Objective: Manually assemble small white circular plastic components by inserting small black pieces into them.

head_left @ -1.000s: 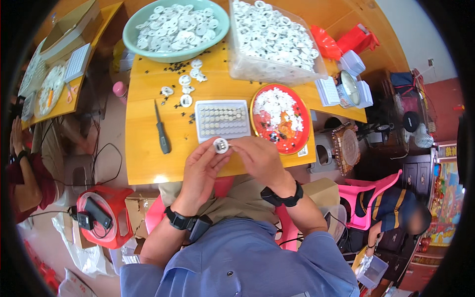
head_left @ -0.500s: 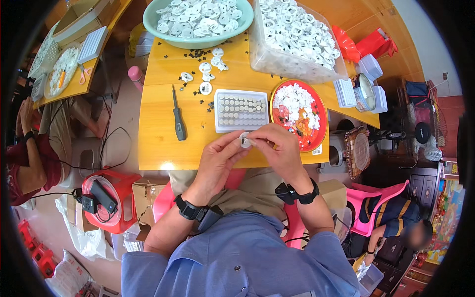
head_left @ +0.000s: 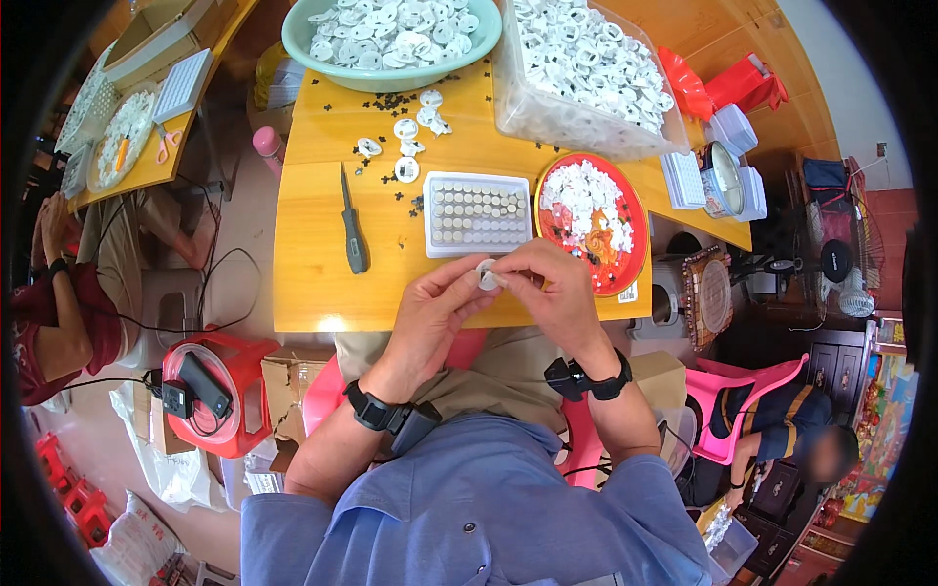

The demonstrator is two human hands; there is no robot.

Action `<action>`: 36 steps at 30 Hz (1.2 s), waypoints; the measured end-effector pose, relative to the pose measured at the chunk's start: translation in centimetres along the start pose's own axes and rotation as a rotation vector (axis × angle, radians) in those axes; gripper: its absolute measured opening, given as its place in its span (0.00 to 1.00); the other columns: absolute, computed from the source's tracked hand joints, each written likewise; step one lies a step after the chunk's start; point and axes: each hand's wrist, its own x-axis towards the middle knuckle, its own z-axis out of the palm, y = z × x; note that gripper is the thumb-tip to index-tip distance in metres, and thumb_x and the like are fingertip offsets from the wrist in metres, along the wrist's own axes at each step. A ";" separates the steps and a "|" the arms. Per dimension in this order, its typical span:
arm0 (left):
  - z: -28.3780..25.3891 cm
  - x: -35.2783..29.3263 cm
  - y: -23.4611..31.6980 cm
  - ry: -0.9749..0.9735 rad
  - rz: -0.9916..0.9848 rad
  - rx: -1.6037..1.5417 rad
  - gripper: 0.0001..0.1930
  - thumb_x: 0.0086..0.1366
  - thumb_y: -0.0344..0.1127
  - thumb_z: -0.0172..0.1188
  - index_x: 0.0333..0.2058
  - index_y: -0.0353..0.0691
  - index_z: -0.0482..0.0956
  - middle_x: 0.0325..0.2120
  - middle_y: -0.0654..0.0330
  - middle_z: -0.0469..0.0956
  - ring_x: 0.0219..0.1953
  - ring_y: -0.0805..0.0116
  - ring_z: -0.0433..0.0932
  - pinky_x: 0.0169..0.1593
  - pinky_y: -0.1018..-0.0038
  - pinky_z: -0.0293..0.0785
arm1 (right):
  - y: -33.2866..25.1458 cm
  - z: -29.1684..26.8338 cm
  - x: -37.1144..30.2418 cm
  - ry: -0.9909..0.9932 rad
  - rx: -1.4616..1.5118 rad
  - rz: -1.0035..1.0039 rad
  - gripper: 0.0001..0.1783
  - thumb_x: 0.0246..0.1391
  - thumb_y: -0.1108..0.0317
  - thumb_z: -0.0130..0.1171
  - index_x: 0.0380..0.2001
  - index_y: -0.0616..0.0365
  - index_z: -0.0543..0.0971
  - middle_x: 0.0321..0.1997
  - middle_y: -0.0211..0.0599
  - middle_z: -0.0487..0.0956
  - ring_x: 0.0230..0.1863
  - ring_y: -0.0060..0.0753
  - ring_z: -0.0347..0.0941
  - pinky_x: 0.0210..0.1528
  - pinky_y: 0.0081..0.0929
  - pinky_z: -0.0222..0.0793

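Note:
Just over the table's front edge, a small round white plastic piece (head_left: 486, 274) with a dark slot is held up. My left hand (head_left: 435, 308) has it pinched between thumb and fingers. From the other side my right hand (head_left: 552, 293) presses thumb and forefinger together at its right edge; any smaller part between those fingertips is hidden. Beyond the hands stands a white tray (head_left: 430, 217) with rows of round metal coin cells, its front rows paler. A red round tray (head_left: 640, 256) of small white parts and orange bits lies to the right.
At the back are a green basin (head_left: 391, 82) and a clear plastic bin (head_left: 576, 142), both full of white round pieces. A screwdriver (head_left: 352, 230) lies left, near loose discs (head_left: 405, 170) and scattered black bits (head_left: 391, 105). People sit at left (head_left: 73, 322) and right (head_left: 782, 430).
My hands stay at the same place with the white piece, with only slight finger movement. The person at right has shifted their arm a little.

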 end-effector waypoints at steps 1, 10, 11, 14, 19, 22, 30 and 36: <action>0.0 0.0 -0.1 0.001 0.002 0.014 0.17 0.72 0.33 0.55 0.56 0.34 0.75 0.48 0.57 0.79 0.49 0.69 0.79 0.54 0.72 0.76 | 0.0 0.1 0.0 0.000 0.000 0.000 0.06 0.52 0.80 0.63 0.35 0.62 0.83 0.31 0.31 0.79 0.29 0.19 0.72 0.30 0.18 0.65; 0.3 -0.2 -0.1 0.082 0.215 0.427 0.13 0.69 0.28 0.59 0.50 0.31 0.78 0.43 0.56 0.82 0.43 0.71 0.81 0.49 0.75 0.78 | -0.1 1.2 -0.4 0.026 0.190 0.186 0.08 0.54 0.78 0.64 0.38 0.61 0.80 0.33 0.29 0.80 0.32 0.16 0.74 0.32 0.16 0.68; 0.3 -0.2 -0.1 0.082 0.215 0.428 0.13 0.69 0.28 0.59 0.50 0.31 0.78 0.43 0.56 0.82 0.43 0.71 0.81 0.49 0.75 0.78 | 0.0 1.0 -0.4 -0.009 0.276 0.220 0.08 0.55 0.77 0.63 0.39 0.62 0.80 0.34 0.29 0.80 0.33 0.16 0.75 0.33 0.16 0.68; 0.5 -0.3 -0.4 0.091 0.287 0.497 0.12 0.69 0.32 0.59 0.47 0.31 0.80 0.40 0.60 0.83 0.41 0.76 0.79 0.48 0.77 0.77 | 0.7 0.6 -0.5 -0.056 0.356 0.272 0.08 0.56 0.76 0.63 0.40 0.64 0.80 0.35 0.30 0.81 0.33 0.16 0.75 0.35 0.17 0.70; 0.6 -0.5 -0.5 0.068 0.345 0.512 0.11 0.70 0.30 0.58 0.46 0.30 0.79 0.39 0.60 0.82 0.42 0.76 0.79 0.48 0.78 0.76 | -0.4 0.3 -0.2 -0.069 0.249 0.264 0.07 0.55 0.75 0.63 0.38 0.65 0.81 0.34 0.31 0.82 0.33 0.18 0.76 0.35 0.18 0.71; 0.5 -0.4 -0.4 0.073 0.346 0.501 0.10 0.70 0.29 0.58 0.46 0.30 0.79 0.39 0.60 0.82 0.42 0.76 0.79 0.48 0.79 0.75 | -0.8 0.5 -0.2 -0.042 0.154 0.193 0.06 0.54 0.76 0.64 0.36 0.64 0.82 0.33 0.32 0.83 0.32 0.18 0.76 0.35 0.18 0.71; 0.0 -0.4 -0.6 0.080 0.371 0.551 0.08 0.70 0.27 0.57 0.43 0.29 0.79 0.37 0.59 0.82 0.42 0.75 0.80 0.47 0.78 0.76 | -0.5 1.5 -0.7 0.003 -0.058 0.113 0.07 0.52 0.77 0.65 0.35 0.63 0.81 0.31 0.34 0.83 0.30 0.21 0.77 0.35 0.19 0.72; 0.3 -0.2 0.0 0.081 0.271 0.512 0.09 0.70 0.26 0.56 0.46 0.28 0.78 0.40 0.56 0.82 0.43 0.71 0.81 0.50 0.75 0.78 | 0.1 1.4 -0.7 0.017 0.151 0.206 0.06 0.52 0.75 0.64 0.35 0.63 0.81 0.31 0.35 0.84 0.31 0.22 0.80 0.34 0.20 0.74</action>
